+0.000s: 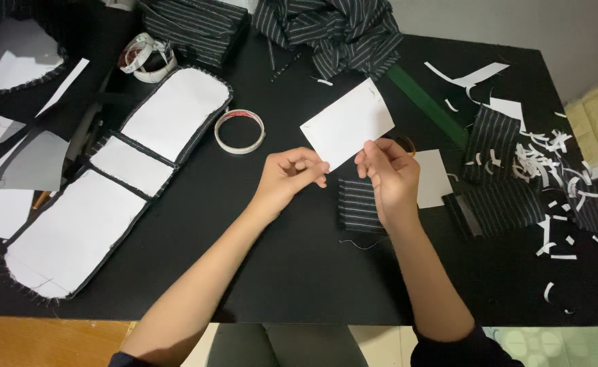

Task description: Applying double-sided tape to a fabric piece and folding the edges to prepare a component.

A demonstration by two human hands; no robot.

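- White card: held above black table, pinched at lower edge from both sides.
- Left hand: fingertips clamped on lower-left corner; tape roll well left of grip.
- Right hand: thumb and fingers nipping lower-right corner; striped fabric piece just below grip.
- Handling, judged: light, thin, fairly stiff yet creasable; not fragile. Best taken at edges or corners, gentle pinch, no squeeze mid-sheet.
- Paper scraps far right of grip.
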